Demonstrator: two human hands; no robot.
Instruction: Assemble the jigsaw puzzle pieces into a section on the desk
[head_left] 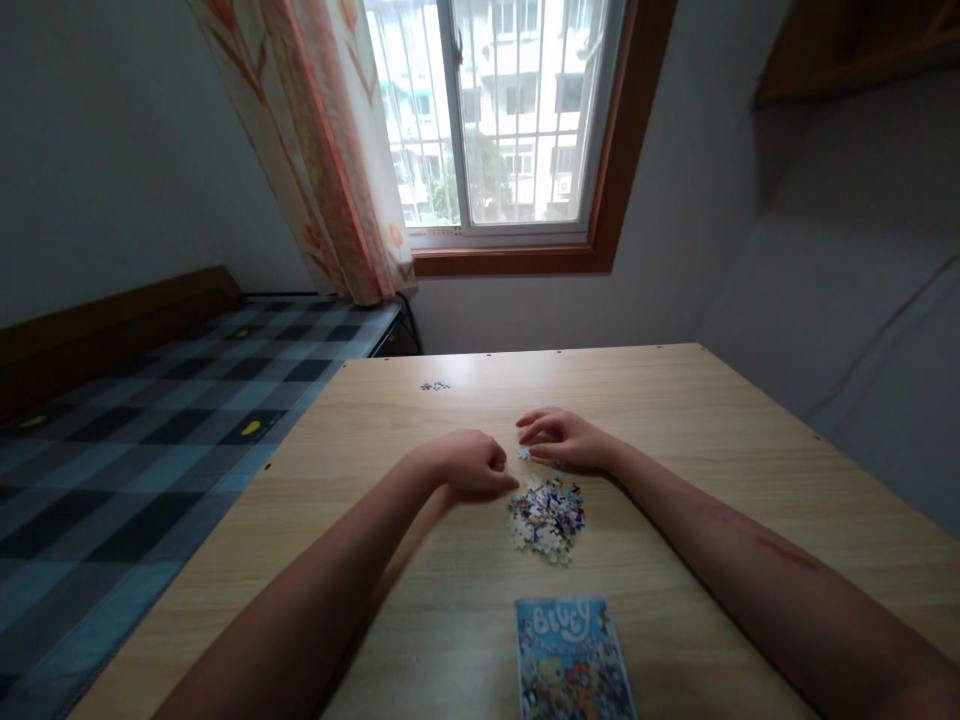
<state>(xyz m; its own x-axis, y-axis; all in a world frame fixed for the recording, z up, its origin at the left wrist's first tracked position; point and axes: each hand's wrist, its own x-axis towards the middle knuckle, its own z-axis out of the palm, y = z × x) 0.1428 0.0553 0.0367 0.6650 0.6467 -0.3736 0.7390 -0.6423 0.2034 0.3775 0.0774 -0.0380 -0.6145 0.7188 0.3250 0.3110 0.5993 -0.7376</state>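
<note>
Tabletop (712, 440), box (574, 660) near puzzle pile (546, 515)

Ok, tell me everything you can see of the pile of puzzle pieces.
The pile is a loose, roughly round heap of small, thin, card-like pieces, many overlapping. Whitish ones mix with dark blue and other colours, the pale ones showing most at the near edge; any prints are too small to make out. It lies on the table, beyond the box. The left hand is close to its far left edge; whether they touch is unclear.
</note>
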